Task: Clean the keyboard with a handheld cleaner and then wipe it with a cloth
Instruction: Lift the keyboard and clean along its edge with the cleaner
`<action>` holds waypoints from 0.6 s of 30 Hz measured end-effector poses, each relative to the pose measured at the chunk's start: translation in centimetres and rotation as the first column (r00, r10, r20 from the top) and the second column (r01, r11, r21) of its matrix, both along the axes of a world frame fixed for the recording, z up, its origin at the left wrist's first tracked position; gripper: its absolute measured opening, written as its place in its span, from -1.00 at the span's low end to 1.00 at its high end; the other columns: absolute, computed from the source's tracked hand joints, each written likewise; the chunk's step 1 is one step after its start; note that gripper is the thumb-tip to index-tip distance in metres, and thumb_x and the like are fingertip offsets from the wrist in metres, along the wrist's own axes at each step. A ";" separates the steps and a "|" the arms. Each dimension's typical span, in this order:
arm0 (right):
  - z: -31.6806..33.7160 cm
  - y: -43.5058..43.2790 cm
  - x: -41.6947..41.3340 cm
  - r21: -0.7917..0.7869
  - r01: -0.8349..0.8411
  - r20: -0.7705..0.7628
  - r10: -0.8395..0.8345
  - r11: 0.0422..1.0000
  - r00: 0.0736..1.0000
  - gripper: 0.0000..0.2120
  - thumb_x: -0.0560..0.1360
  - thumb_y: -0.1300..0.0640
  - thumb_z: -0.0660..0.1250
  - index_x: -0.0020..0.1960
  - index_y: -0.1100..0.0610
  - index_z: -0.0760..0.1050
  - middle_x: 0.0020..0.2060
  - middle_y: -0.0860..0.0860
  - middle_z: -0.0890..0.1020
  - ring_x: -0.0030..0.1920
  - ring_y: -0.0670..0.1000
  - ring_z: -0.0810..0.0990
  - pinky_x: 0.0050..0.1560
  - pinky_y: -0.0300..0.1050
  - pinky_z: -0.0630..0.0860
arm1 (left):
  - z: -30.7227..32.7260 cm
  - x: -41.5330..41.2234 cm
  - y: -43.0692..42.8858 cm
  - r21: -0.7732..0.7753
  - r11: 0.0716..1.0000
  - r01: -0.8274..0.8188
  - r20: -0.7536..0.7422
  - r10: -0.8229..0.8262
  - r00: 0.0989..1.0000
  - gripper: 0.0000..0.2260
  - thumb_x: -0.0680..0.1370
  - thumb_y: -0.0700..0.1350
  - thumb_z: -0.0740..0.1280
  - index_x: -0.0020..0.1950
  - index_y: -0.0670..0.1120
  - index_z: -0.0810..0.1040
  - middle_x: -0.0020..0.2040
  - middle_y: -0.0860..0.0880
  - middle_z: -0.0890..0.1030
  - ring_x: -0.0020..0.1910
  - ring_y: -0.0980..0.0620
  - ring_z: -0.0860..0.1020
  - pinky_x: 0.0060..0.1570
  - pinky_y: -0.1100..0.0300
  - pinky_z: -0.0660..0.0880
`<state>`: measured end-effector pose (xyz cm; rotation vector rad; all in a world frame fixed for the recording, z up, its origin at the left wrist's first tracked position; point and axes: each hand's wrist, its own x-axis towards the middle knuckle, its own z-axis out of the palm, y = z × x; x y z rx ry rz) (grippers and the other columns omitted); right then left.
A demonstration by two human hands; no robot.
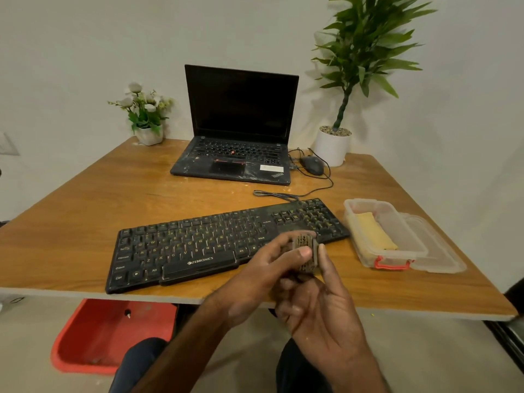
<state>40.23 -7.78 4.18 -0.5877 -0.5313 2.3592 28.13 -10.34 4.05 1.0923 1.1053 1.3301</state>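
Observation:
A dusty black keyboard (198,245) lies slanted across the near part of the wooden table (113,194). Just in front of its right half, both hands hold a small brownish block-shaped cleaner (306,252) with a patterned face. My left hand (261,279) pinches it with thumb and fingers from the left. My right hand (320,307) grips it from below and the right. A folded yellow cloth (374,231) rests inside a clear plastic box (391,259) to the right of the keyboard.
The box's lid (442,251) lies beside it near the right table edge. An open, dusty black laptop (235,148), a wired mouse (312,165), a small flower pot (149,131) and a tall potted plant (333,146) stand at the back. A red bin (107,336) sits under the table.

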 end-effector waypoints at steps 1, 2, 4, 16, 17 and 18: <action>0.0 0.0 0.2 0.030 -0.031 0.025 0.031 0.999 0.999 -0.45 0.51 -0.21 0.26 0.25 0.21 0.59 -0.22 0.08 0.55 -0.36 -0.09 0.48 -0.55 -0.30 0.31 | -0.1 -0.1 0.1 0.025 1.000 -0.001 0.009 0.000 1.000 -0.57 0.50 0.14 0.39 0.34 0.08 0.55 0.02 0.02 0.60 -0.09 0.10 0.57 -0.13 0.22 0.52; 0.1 0.0 0.4 0.059 -0.071 0.063 0.067 0.996 0.996 -0.43 0.51 -0.25 0.24 0.25 0.20 0.59 -0.23 0.08 0.55 -0.38 -0.09 0.46 -0.56 -0.30 0.30 | -0.2 -0.1 0.1 0.052 0.999 0.001 0.007 -0.001 1.000 -0.56 0.48 0.13 0.41 0.33 0.06 0.56 0.04 -0.02 0.58 -0.06 0.03 0.56 -0.09 0.15 0.52; 0.3 0.1 0.9 0.168 -0.158 0.225 0.118 0.973 0.967 -0.38 0.50 -0.35 0.16 0.11 0.16 0.64 -0.26 0.10 0.56 -0.41 -0.07 0.46 -0.58 -0.28 0.29 | -0.5 0.2 0.3 0.081 0.996 -0.025 0.029 0.022 0.999 -0.57 0.45 0.11 0.45 0.28 0.01 0.58 0.02 -0.07 0.55 -0.07 -0.06 0.54 -0.10 0.06 0.51; -1.6 0.9 1.7 0.786 -0.028 0.393 -0.465 0.617 0.794 -0.68 0.55 -0.19 0.18 0.24 -0.14 0.48 -0.03 -0.18 0.69 -0.03 -0.15 0.68 -0.20 -0.21 0.61 | -0.7 3.1 0.1 -0.087 0.976 -0.202 -0.067 0.196 0.978 -0.59 0.59 0.18 0.21 0.16 -0.15 0.51 -0.29 0.00 0.61 -0.46 0.18 0.55 -0.52 0.28 0.45; -1.4 0.9 1.7 0.750 0.013 0.385 -0.452 0.661 0.805 -0.69 0.53 -0.15 0.17 0.20 -0.11 0.51 -0.07 -0.14 0.71 -0.08 -0.11 0.70 -0.25 -0.19 0.61 | -0.9 3.1 -0.1 -0.077 0.972 -0.220 -0.089 0.213 0.973 -0.62 0.60 0.17 0.21 0.17 -0.10 0.53 -0.24 -0.04 0.63 -0.42 0.11 0.55 -0.48 0.21 0.48; -1.4 1.0 1.8 0.714 0.049 0.372 -0.438 0.698 0.818 -0.68 0.52 -0.15 0.15 0.18 -0.08 0.53 -0.09 -0.09 0.72 -0.10 -0.06 0.71 -0.26 -0.16 0.61 | -1.1 2.8 -0.3 -0.070 0.973 -0.220 -0.099 0.213 0.972 -0.67 0.60 0.13 0.23 0.21 -0.06 0.53 -0.18 -0.07 0.67 -0.39 0.04 0.56 -0.43 0.14 0.53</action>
